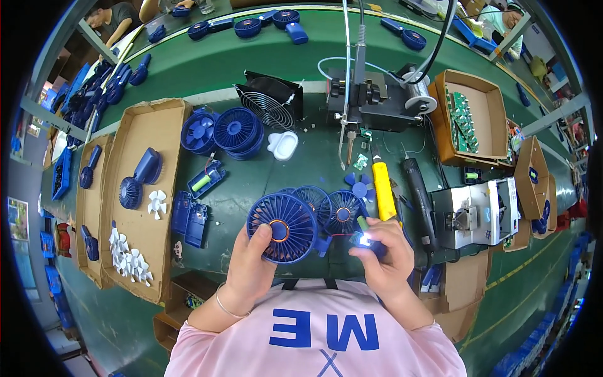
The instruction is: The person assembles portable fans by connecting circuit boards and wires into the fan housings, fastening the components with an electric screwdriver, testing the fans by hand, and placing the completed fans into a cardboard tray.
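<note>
My left hand (249,262) grips a round blue fan head (282,227), its thumb pressed on the grille near the orange-ringed hub. In my right hand (388,254), thumb and fingers pinch a small blue fan handle (375,246) carrying a green battery cell; a bright white light glows on it. Whether wires join the two parts I cannot tell. Just beyond my hands lie more blue fan grilles (344,212) and a loose blue fan blade (360,188). A yellow-handled tool (384,190) lies close to my right fingers, beside a black electric screwdriver (419,201).
Cardboard trays (178,125) with fans and white blades stand left. Stacked fan housings (239,133) and a black cooling fan (270,100) sit behind. A soldering machine (367,94), a box of green circuit boards (440,141) and a white device (477,212) stand right. People work across the green conveyor (345,53).
</note>
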Demonstrator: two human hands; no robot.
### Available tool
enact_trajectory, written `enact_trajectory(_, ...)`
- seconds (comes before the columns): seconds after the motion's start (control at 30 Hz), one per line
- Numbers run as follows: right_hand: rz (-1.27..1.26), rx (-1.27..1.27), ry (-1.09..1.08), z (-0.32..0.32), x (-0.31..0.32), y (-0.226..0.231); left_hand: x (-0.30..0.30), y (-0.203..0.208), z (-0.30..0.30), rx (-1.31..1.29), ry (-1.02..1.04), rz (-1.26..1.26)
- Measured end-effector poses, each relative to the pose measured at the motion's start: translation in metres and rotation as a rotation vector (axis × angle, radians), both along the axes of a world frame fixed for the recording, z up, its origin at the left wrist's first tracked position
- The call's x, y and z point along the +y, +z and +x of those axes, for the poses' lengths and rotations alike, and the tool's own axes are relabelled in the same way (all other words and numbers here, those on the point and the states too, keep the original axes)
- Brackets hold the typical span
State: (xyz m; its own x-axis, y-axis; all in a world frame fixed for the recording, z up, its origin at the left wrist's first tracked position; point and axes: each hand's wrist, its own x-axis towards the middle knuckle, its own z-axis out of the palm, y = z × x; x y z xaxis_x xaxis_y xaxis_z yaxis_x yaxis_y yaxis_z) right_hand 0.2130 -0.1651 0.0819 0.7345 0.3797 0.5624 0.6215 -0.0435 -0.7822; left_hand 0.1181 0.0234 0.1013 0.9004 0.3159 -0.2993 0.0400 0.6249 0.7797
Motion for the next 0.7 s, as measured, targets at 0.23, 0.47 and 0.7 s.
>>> enact_trajectory(0.23,0.006,0.044,-0.013,-0.001,-0.005,-0.004,0.001,-0.004,-0.002,-0.016,-0.012,-0.061)
enact_trajectory(0.47,0.038,0.03,0.0,-0.005,-0.009,-0.005,-0.002,-0.007,-0.009,-0.047,0.029,-0.087)
enact_trajectory(0.7,0.026,0.004,-0.004,-0.007,-0.011,-0.004,-0.012,-0.007,-0.016,-0.088,0.108,0.052)
